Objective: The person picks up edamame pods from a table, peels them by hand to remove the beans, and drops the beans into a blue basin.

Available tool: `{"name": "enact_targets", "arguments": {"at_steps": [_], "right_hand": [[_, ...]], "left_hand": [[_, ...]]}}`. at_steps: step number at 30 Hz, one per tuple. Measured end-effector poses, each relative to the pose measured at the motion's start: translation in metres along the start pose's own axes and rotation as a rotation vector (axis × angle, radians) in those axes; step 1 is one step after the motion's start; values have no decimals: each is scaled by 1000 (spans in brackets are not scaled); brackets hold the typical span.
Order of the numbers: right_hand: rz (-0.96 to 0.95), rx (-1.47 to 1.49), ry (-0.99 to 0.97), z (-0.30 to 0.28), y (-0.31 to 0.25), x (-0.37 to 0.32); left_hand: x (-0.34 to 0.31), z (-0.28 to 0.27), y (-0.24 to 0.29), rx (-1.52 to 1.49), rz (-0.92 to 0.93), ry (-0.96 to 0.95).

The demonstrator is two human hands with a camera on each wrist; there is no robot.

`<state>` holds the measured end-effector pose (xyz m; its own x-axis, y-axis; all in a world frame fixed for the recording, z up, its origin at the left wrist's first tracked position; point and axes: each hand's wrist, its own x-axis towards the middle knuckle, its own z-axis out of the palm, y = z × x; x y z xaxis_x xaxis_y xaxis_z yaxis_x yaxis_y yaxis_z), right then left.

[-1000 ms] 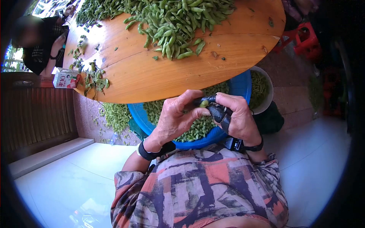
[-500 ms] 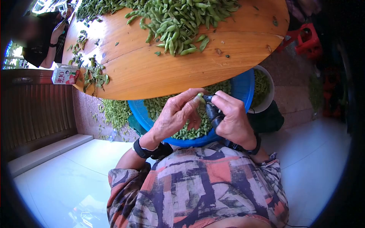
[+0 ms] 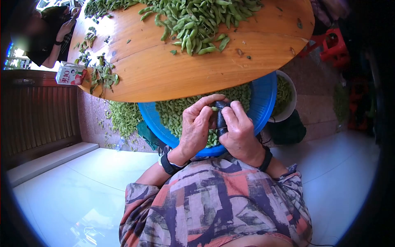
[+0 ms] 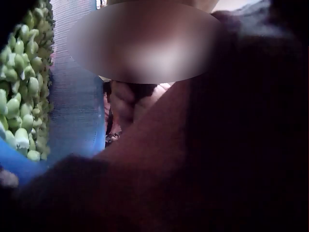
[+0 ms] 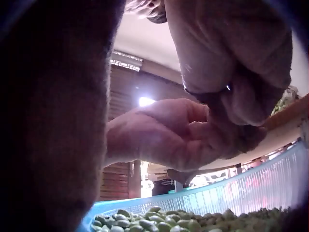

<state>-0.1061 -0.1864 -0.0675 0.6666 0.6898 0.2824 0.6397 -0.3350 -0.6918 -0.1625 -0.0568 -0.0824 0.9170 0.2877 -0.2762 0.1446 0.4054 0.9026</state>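
Pod (image 3: 214, 109), green and partly hidden, shows near the centre of the frame, pinched in the left hand's (image 3: 194, 127) narrow grip; its long axis cannot be told. Just right of it, a black tool (image 3: 221, 122) points up the frame, held in the right hand's (image 3: 243, 138) curled fingers. The left hand is nearer the pod. Both forearms slant inward, hands over the blue basin (image 3: 264, 96).
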Motion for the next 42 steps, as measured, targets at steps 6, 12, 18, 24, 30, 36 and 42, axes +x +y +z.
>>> {"name": "enact_targets", "arguments": {"at_steps": [6,12,18,24,30,36,42], "right_hand": [[-48,19,142,8,9,1],[46,102,218,-7,9,7],[-52,92,295,-9,1,8],[635,1322,-71,-21,16,9],[190,377,51,-19,21,9],[165,208,145,-15,12,20],[330,496,67,-14,23,22]], "left_hand": [[3,1,-3,-242,-54,-17],[2,10,0,-264,32,-125],[-2,10,-4,-36,102,9],[-3,3,8,-151,-177,51],[1,-6,-3,-72,-43,-169],[-2,1,2,750,406,-8],[1,-7,4,588,234,-102]]}}
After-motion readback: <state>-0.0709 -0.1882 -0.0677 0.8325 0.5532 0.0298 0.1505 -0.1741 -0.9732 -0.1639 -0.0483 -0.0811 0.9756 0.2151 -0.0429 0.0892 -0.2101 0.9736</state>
